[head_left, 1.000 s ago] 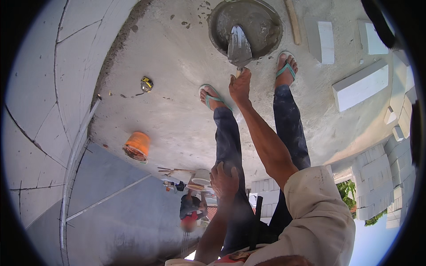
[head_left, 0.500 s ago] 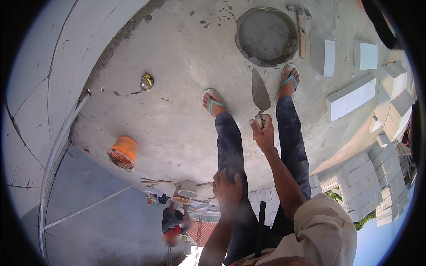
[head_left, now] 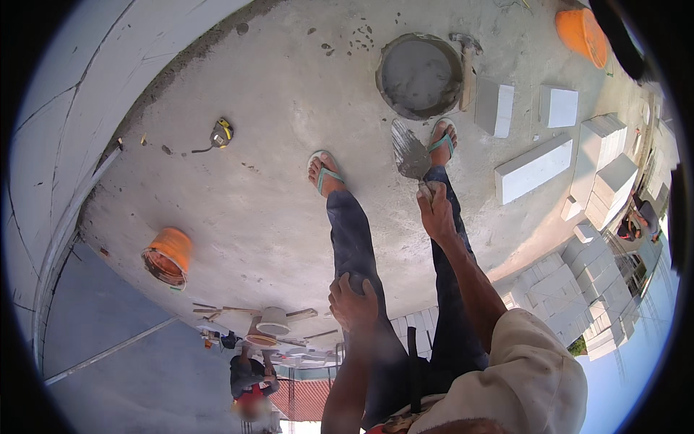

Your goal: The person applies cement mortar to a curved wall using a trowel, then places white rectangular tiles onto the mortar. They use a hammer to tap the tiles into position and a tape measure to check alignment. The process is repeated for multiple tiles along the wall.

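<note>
My right hand [head_left: 437, 214] is closed round the handle of a pointed trowel [head_left: 410, 150]. Its grey, streaked blade is held up beside my right foot, with the tip towards a round basin [head_left: 380, 81]. Wet grey mortar [head_left: 419, 76] fills much of that basin. A wooden-handled hammer [head_left: 466, 81] lies against the basin's right side. On my left knee rests my left hand [head_left: 354, 301], palm down with its fingers spread over the dark trousers, holding nothing.
White blocks [head_left: 533, 171] lie at the right, with stacks [head_left: 553, 278] behind. A tape measure [head_left: 222, 134] and an orange bucket [head_left: 172, 249] are on the floor at left; another orange bucket [head_left: 578, 37] is far right. Another person [head_left: 251, 377] crouches lower left.
The view has swung to the right, bringing in the second orange bucket. My right hand has moved the trowel rightward, close to my right foot, and tilted its blade. My left hand stays on the knee.
</note>
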Tool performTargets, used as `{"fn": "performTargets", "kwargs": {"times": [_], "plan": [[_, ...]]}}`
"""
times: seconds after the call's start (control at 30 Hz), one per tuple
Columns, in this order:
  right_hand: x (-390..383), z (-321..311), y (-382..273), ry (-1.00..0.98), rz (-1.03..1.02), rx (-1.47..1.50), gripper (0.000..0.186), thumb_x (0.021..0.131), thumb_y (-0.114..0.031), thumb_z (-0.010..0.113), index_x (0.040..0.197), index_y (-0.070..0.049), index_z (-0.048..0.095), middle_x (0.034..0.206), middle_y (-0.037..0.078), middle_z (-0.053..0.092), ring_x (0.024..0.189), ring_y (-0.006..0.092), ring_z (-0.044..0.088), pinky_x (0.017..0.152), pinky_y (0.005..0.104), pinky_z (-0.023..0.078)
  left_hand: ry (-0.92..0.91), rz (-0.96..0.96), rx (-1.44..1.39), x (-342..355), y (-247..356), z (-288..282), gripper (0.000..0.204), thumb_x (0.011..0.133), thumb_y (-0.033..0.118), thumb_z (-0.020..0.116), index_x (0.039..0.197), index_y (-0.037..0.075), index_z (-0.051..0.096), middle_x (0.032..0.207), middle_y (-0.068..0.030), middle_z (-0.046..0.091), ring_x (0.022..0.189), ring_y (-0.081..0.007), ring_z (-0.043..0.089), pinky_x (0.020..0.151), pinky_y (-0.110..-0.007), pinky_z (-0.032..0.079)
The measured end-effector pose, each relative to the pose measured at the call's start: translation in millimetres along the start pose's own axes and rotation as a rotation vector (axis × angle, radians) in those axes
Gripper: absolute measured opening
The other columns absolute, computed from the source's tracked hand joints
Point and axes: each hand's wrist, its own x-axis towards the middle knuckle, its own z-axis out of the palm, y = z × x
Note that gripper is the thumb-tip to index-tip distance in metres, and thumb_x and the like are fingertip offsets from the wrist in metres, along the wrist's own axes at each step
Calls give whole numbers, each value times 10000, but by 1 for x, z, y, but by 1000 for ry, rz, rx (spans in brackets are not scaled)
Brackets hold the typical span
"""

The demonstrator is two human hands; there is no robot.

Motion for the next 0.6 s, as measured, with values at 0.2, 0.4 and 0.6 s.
{"fn": "performTargets", "kwargs": {"times": [0.2,0.4,0.6], "plan": [[168,-140,-103,68,-479,-1364,289,925,-114,682,1204,-51,643,1040,160,673,887,343,762,647,444,661,-52,-32,-10,5,0,-10,536,902,350,725,1363,91,636,1410,-138,594,1290,-373,587,1052,-529,479],[255,-138,-144,-209,-431,-1789,152,915,-94,696,1025,-15,767,997,150,751,904,340,790,705,421,667,-62,-58,-61,6,-10,-9,539,909,352,720,1374,96,628,1421,-130,586,1307,-370,574,1068,-522,468],[286,-107,-105,-487,-361,-1604,215,843,-101,734,1042,-35,783,1015,165,791,995,328,795,664,500,661,-68,-74,-108,11,-18,-12,540,912,351,721,1378,95,625,1428,-128,584,1314,-365,566,1077,-520,462]]}}
